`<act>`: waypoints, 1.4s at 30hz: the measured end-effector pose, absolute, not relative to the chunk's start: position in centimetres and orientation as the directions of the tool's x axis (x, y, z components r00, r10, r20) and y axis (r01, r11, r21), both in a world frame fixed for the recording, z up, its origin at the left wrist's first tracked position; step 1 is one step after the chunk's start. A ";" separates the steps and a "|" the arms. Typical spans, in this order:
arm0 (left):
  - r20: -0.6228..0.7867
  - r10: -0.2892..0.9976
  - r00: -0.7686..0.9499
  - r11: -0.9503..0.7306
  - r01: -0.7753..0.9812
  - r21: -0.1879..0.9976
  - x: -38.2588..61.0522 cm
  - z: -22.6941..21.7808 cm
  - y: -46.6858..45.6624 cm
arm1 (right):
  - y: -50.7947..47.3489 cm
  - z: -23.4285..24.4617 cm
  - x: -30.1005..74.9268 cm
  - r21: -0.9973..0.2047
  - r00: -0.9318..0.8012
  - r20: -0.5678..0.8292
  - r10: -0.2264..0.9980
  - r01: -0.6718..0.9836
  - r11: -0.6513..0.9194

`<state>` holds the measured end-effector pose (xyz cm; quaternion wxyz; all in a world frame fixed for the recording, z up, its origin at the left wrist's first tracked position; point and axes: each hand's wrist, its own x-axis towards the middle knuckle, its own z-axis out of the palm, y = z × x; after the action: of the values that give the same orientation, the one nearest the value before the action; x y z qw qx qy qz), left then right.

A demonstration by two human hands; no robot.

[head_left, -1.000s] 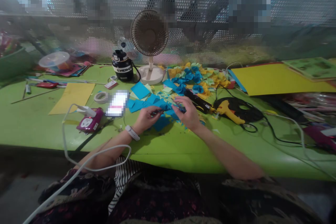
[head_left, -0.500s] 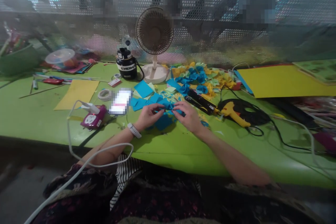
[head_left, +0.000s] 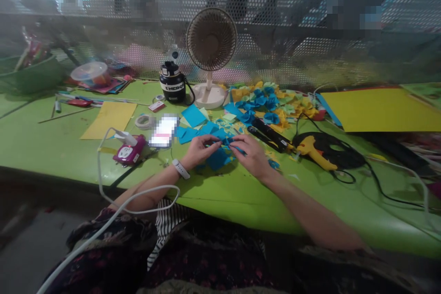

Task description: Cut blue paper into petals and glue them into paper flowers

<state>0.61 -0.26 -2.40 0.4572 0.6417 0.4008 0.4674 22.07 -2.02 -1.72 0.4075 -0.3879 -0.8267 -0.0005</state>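
Between my two hands is a small piece of blue paper (head_left: 225,140), partly hidden by the fingertips. My left hand (head_left: 200,150), with a white band on its wrist, pinches the paper's left side. On the other side, the fingers of my right hand (head_left: 251,156) are closed on the same paper. Flat blue paper squares (head_left: 193,115) lie just beyond the left hand, and another blue sheet (head_left: 217,159) rests below the fingers. A heap of folded blue, yellow and green paper pieces (head_left: 272,101) spreads behind the right hand.
A black hair straightener (head_left: 267,134) and a yellow glue gun (head_left: 315,152) with cords lie to the right. Leftward are a phone (head_left: 164,130), tape roll (head_left: 144,121) and purple power socket (head_left: 129,150). A fan (head_left: 211,96) and black bottle (head_left: 172,83) stand behind. A white cable (head_left: 151,189) crosses my left forearm.
The whole scene has shifted slightly to the right as the head view turned. Both hands stay on the blue paper, with only small finger movement.
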 end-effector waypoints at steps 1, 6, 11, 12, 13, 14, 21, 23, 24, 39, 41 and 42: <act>0.235 0.941 0.243 -0.263 0.091 0.961 0.6 -2.4 -0.3 | -2.0 -1.7 22.1 -0.319 -0.364 0.675 0.641 0.640 0.700; 0.242 0.937 0.251 -0.274 0.103 0.956 0.6 -2.5 -0.2 | -2.0 -1.8 22.0 -0.344 -0.353 0.667 0.656 0.635 0.692; 0.216 0.944 0.251 -0.244 0.086 0.966 0.7 -2.1 -0.5 | -2.0 -1.8 22.1 -0.341 -0.347 0.676 0.650 0.635 0.693; 0.214 0.944 0.252 -0.238 0.070 0.969 0.6 -1.9 -0.6 | -1.9 -1.7 22.1 -0.328 -0.349 0.680 0.644 0.641 0.693; 0.216 0.944 0.248 -0.235 0.050 0.971 0.6 -1.7 -0.7 | -1.9 -1.5 22.2 -0.306 -0.351 0.687 0.636 0.654 0.692; 0.223 0.945 0.239 -0.237 0.028 0.971 0.5 -1.6 -0.7 | -1.9 -1.3 22.4 -0.275 -0.354 0.698 0.623 0.671 0.689; 0.271 0.957 0.103 -0.271 -0.013 0.963 -0.2 -2.1 0.7 | -0.8 -1.0 23.8 -0.096 -0.307 0.781 0.543 0.801 0.591; 0.293 0.950 0.105 -0.296 0.010 0.955 -0.3 -2.4 1.1 | -0.2 -1.3 24.1 -0.045 -0.319 0.795 0.515 0.817 0.575; 0.307 0.946 0.104 -0.311 0.024 0.950 -0.3 -2.5 1.2 | 0.1 -1.5 24.2 -0.016 -0.331 0.800 0.501 0.822 0.569; 0.307 0.949 0.067 -0.312 0.073 0.947 -0.6 -2.4 1.3 | -0.9 0.8 24.2 0.357 -0.736 0.602 0.311 0.596 0.720; 0.319 0.945 0.072 -0.324 0.080 0.943 -0.5 -2.7 1.4 | -0.6 2.0 24.7 0.391 -0.774 0.571 0.273 0.548 0.739; 0.325 0.942 0.078 -0.331 0.081 0.940 -0.5 -2.8 1.4 | 0.0 2.7 25.1 0.394 -0.778 0.562 0.280 0.549 0.737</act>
<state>-0.48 1.40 -2.79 0.4013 0.6147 0.4163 0.5364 25.10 -0.03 2.72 0.2405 -0.2302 -0.9004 -0.2801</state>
